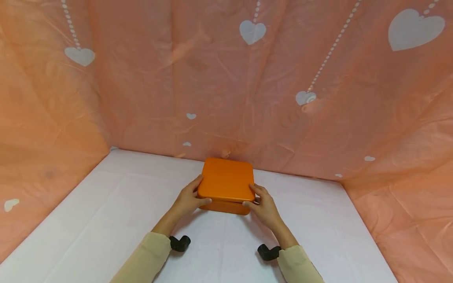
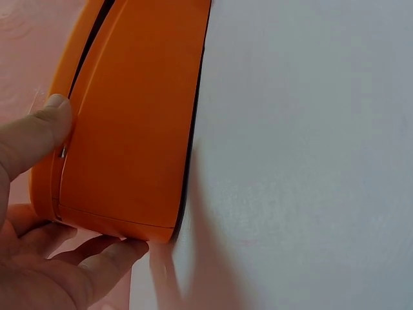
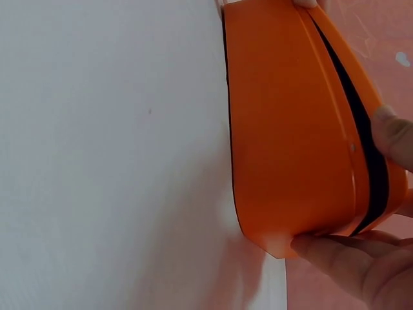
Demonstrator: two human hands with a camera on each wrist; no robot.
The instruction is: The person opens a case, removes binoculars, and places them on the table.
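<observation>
An orange rectangular box with rounded corners stands on the white tabletop, its orange lid on top. My left hand grips the left side, thumb on the lid's front edge and fingers along the side wall. At the opposite side, my right hand holds the lid's right front corner between thumb and fingers. In the right wrist view a dark gap shows between lid and box body, widest near the right thumb. The left wrist view shows a narrower gap above the body. The box's inside is hidden.
The white tabletop carries the box near its back edge. Behind it hangs a pink-orange curtain with white hearts, which also closes off both sides. Black wrist mounts sit at both sleeve cuffs.
</observation>
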